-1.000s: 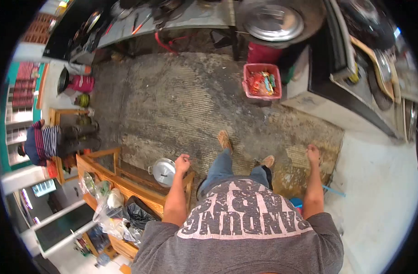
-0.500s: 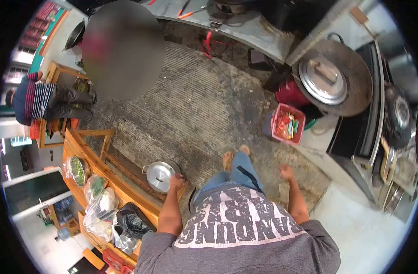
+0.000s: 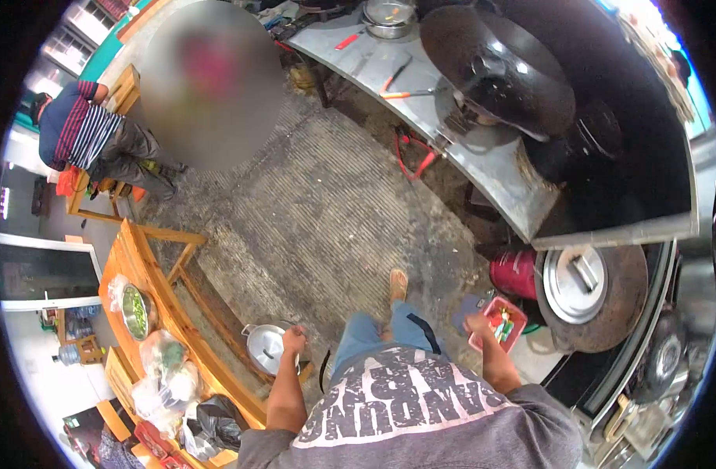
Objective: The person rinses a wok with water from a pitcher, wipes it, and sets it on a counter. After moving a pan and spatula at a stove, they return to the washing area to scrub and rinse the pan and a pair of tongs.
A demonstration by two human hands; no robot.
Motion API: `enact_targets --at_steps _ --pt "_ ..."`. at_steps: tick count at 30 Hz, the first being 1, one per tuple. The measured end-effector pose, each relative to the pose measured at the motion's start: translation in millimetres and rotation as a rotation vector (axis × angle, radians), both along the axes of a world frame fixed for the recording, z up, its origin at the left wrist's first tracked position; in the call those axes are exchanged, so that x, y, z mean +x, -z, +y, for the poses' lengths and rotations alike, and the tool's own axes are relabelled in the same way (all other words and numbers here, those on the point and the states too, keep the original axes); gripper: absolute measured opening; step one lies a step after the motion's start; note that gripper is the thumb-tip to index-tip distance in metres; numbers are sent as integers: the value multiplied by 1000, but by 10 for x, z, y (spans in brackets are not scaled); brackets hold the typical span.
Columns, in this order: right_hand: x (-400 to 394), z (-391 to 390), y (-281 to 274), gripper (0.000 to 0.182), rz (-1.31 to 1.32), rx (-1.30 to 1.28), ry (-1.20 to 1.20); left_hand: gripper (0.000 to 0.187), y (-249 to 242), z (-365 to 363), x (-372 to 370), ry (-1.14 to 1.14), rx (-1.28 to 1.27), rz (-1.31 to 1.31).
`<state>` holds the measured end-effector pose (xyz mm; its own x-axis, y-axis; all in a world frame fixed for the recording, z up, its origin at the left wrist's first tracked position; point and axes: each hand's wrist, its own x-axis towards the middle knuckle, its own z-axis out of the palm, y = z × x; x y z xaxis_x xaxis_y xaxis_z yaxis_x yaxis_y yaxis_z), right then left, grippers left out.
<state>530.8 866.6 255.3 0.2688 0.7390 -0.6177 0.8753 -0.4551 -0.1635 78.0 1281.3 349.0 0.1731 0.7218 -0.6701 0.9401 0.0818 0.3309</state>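
Note:
My left hand (image 3: 294,340) is loosely closed, with nothing visible in it. It overlaps the right side of a lidded silver pot (image 3: 266,346), seen from above; I cannot tell whether they touch. On the right, my right hand (image 3: 477,322) has its fingers curled in and empty. It appears over the left edge of a pink basket (image 3: 513,341) of small colourful packets.
A wooden table (image 3: 156,301) at left bears a bowl of greens (image 3: 135,311) and plastic bags (image 3: 169,375). A person (image 3: 80,133) stands bent at upper left. The metal counter (image 3: 483,168) holds a large wok (image 3: 502,70). A silver lid (image 3: 575,283) rests at right.
The view has turned and moved forward, bringing more of the counter and the large wok into sight. My right hand now overlaps the pink basket. My feet have changed position in a step.

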Motion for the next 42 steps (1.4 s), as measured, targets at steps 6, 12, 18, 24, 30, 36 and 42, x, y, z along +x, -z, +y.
enact_targets --at_steps 6,12,18,24,30,36,42 --pt "891 2800 -879 26 204 324 868 18 418 573 96 -457 22 -361" --pt "1212 4308 -976 37 177 146 765 22 440 1220 -240 -258 -275 14" --pt "831 4503 -626 44 421 -142 1081 26 570 2995 -183 275 -335 183" --pt "610 5430 -864 32 419 -378 883 27 122 5396 1310 -221 2 -230" --pt "980 6205 115 46 187 -72 951 12 176 7222 2796 -139 -4 -602" --pt "1948 8257 -914 32 151 451 1034 26 481 7994 2662 -99 5 -637" --pt "2215 9228 -830 37 218 411 1017 28 881 8515 1723 -216 -347 -287"
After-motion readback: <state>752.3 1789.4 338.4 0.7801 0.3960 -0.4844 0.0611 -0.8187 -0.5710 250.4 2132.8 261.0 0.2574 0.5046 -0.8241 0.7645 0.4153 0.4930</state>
